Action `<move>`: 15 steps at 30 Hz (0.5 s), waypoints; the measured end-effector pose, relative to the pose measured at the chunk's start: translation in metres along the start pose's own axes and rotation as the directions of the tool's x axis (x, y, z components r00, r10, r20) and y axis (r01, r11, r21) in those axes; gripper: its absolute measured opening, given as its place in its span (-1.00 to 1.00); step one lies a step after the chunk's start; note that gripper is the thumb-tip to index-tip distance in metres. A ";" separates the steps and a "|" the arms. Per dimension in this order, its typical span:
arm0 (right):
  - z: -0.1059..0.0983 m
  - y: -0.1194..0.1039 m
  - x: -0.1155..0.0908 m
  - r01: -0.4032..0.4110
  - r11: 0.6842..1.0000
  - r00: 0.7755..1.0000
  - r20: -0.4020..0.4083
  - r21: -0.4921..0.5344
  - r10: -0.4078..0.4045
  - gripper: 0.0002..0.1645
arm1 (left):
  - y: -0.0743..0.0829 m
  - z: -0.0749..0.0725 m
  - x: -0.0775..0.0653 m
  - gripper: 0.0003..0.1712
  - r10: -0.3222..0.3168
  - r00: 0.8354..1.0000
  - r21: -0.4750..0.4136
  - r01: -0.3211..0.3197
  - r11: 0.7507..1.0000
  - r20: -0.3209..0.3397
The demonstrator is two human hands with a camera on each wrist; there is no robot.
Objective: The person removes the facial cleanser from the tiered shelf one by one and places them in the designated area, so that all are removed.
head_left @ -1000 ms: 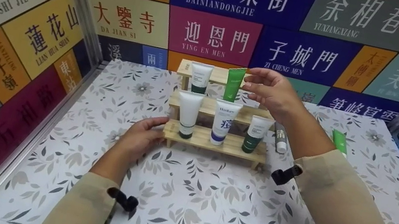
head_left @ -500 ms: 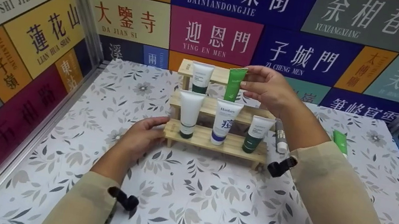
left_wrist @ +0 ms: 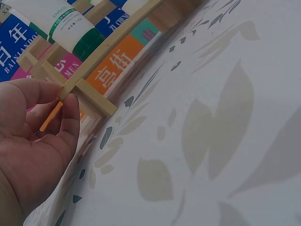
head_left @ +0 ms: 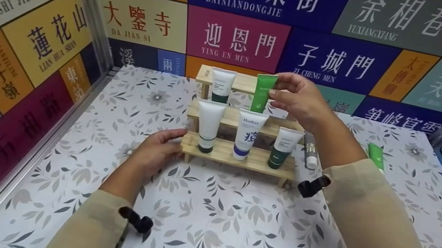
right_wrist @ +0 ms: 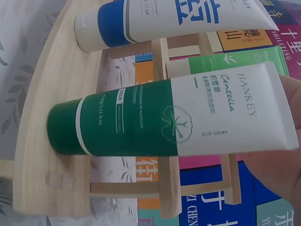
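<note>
In the head view, the left hand (head_left: 159, 154) pinched the lower left end of the wooden stand (head_left: 223, 149), presumably steadying it. The right hand (head_left: 300, 100) pinched the upright green tube (head_left: 263, 91) at upper centre, perhaps edge-on to avoid neighbours. A blue-and-white tube (head_left: 249, 136) hid its base; tier contact was unclear.
</note>
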State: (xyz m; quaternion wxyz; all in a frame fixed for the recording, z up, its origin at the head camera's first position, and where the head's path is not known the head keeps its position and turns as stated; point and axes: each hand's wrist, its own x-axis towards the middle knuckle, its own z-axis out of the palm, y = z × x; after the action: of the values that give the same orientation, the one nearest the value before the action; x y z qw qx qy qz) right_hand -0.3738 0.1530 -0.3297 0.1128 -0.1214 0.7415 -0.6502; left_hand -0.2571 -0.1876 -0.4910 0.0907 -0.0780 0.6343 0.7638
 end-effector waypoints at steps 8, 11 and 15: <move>-0.025 0.010 -0.014 0.027 0.994 0.999 -0.043 0.110 -0.022 -0.66 | 0.001 0.000 -0.001 -0.38 -0.002 1.000 -0.011 0.002 1.000 -0.005; -0.037 0.016 -0.023 0.050 0.986 0.998 -0.049 0.157 -0.043 -0.66 | 0.000 0.000 -0.002 -0.38 0.001 1.000 -0.025 -0.001 1.000 -0.006; -0.049 0.022 -0.034 0.077 0.975 0.995 -0.079 0.208 -0.062 -0.65 | 0.000 0.000 -0.002 -0.37 0.010 1.000 -0.039 -0.010 0.999 -0.006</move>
State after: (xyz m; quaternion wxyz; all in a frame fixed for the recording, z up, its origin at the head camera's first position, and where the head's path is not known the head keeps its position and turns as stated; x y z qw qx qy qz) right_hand -0.3585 0.2131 -0.3448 0.0756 -0.1111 0.6674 -0.7324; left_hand -0.2552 -0.1874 -0.4909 0.0836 -0.0787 0.6197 0.7764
